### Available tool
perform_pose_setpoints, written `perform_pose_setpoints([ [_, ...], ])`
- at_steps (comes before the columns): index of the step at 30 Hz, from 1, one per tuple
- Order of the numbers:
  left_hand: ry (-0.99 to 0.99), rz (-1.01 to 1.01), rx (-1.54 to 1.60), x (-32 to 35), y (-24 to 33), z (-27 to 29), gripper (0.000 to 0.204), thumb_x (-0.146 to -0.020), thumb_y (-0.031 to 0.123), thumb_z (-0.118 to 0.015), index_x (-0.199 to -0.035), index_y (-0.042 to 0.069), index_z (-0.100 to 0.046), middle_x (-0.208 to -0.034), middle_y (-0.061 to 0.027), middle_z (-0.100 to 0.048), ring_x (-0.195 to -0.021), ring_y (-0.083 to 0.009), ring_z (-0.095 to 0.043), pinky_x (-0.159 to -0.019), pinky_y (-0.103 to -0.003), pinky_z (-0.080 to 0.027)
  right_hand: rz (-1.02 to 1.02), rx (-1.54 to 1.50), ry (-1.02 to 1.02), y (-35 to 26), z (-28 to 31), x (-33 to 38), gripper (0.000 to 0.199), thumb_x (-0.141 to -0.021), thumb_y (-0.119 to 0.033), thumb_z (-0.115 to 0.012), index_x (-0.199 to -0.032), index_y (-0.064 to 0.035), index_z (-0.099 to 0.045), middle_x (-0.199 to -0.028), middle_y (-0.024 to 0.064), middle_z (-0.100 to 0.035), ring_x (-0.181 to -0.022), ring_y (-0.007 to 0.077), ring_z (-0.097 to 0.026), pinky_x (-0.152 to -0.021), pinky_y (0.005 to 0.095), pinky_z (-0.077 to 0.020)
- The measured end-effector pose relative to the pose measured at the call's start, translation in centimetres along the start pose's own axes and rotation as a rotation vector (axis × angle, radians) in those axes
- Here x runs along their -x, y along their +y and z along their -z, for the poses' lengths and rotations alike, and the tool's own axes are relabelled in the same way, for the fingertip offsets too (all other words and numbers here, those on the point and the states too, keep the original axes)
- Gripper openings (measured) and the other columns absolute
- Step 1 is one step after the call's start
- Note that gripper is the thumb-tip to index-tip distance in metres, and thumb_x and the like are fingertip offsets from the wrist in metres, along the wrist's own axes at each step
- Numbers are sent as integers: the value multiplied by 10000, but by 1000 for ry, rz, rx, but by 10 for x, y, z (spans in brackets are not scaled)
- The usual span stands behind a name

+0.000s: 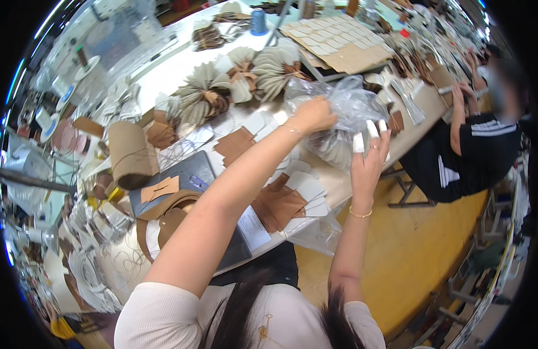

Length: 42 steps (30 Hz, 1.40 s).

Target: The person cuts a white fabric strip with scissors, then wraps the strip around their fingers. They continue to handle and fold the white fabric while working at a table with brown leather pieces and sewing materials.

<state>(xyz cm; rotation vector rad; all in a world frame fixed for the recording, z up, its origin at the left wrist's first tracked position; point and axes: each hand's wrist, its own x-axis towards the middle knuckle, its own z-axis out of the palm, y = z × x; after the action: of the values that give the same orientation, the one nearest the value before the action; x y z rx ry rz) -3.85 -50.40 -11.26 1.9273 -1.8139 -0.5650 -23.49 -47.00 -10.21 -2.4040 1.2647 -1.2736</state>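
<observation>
A clear plastic bag (353, 104) with pale, layered pieces in its lower part lies at the table's right edge. My left hand (316, 115) reaches across, its fingers closed on the bag's crumpled plastic. Against the bag's near right side rests my right hand (369, 152), fingers stretched and apart, white coverings on several fingertips. Fanned bundles of pale and brown pieces (275, 72) sit just beyond my left hand. Nearer to me, below my left forearm, are brown leather-like pieces (279, 203) and a stack of white rounded pieces (308, 187).
A board with rows of pale pieces (333, 32) stands at the back. Left of my arm are a brown roll (129, 154), a dark mat (193, 168) and tangled threads. A blue thread spool (258, 22) stands farther back. Another person (464, 136) sits at the right.
</observation>
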Motion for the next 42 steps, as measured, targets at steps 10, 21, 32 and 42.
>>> perform_pose_setpoints([
  [10, -67, -252, 91, 67, -31, 40, 624, -852, 399, -582, -1307, -18, -488, -1275, -266, -469, -1203, -402, -456, -1026, -413, -376, 37, 1, -505, 8, -83, -83, 345, -880, -158, -418, -1081, 68, -585, -1127, 286, -571, -1043, 448, -528, -925, 471, -406],
  [21, 111, 334, -80, 315, -148, 218, 529, -884, 271, -626, -1344, 54, -480, -1293, -205, -518, -1123, -318, -554, -953, -372, -444, 220, 84, -329, -6, -65, -106, 471, -774, -41, -585, -1206, 90, -452, -1281, 276, -386, -1195, 455, -418, -1009, 463, -362],
  [32, 507, 681, -78, 475, -189, 211, 546, -858, 248, -650, -1344, 63, -484, -1380, -196, -419, -1276, -314, -426, -1070, -375, -330, 296, -240, -351, -173, -28, -15, 352, -814, -48, -626, -1156, 8, -561, -1268, 207, -455, -1194, 390, -450, -1016, 462, -363],
  [42, 804, 530, 66, 439, -248, 215, 407, -878, 307, -623, -1195, 52, -613, -1268, -176, -536, -1185, -296, -527, -967, -371, -433, 869, -898, -1013, -313, -50, 163, 463, -722, -83, -694, -1176, -87, -602, -1204, 143, -536, -1116, 293, -540, -1037, 511, -381],
])
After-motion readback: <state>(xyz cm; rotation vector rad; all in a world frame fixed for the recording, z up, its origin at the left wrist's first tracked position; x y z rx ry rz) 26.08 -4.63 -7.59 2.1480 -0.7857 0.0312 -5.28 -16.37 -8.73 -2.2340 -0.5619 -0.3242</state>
